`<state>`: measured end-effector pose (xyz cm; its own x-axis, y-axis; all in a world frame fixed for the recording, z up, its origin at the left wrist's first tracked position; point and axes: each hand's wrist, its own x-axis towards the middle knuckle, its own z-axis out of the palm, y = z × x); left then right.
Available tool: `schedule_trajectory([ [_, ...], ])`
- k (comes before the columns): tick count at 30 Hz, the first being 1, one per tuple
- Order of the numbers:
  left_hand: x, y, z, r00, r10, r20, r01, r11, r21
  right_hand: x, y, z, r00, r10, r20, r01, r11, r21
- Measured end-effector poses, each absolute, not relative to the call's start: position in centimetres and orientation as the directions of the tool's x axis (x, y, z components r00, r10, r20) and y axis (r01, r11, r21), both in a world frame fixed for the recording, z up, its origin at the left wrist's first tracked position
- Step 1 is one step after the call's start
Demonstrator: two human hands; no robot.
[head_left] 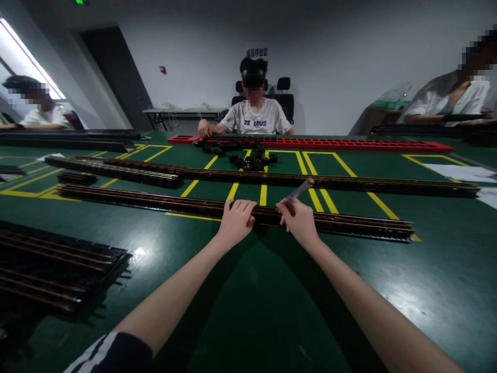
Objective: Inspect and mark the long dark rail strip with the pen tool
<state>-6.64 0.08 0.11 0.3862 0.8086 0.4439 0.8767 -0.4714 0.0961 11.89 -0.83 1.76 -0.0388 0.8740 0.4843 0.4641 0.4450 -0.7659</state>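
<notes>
A long black strip with copper-coloured lines (349,224) lies crosswise on the green table in front of me. My left hand (236,220) grips it near its middle, fingers over the far edge and thumb on the near side. Just to the right, my right hand (298,220) holds a clear-bodied pen (298,189) low over the same strip. The pen is tilted, its upper end pointing away to the right. My fingers hide its lower tip, so I cannot tell whether it touches the strip.
Beyond lie another long black strip (388,186), a bundle of shorter strips (128,170), small black parts (254,161) and a red slotted tray (349,144). Stacked strips (50,264) sit at near left. A co-worker (256,116) sits opposite; others sit at both sides. Papers (458,171) lie right.
</notes>
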Motion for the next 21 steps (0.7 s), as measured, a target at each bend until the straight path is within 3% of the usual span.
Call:
schedule_trajectory([
  [21,-6.6,0.0,0.2,0.403,0.801,0.444,0.882,-0.469,0.046,11.4,-0.8,0.1,0.041,0.850,0.525,0.400,0.468,-0.788],
])
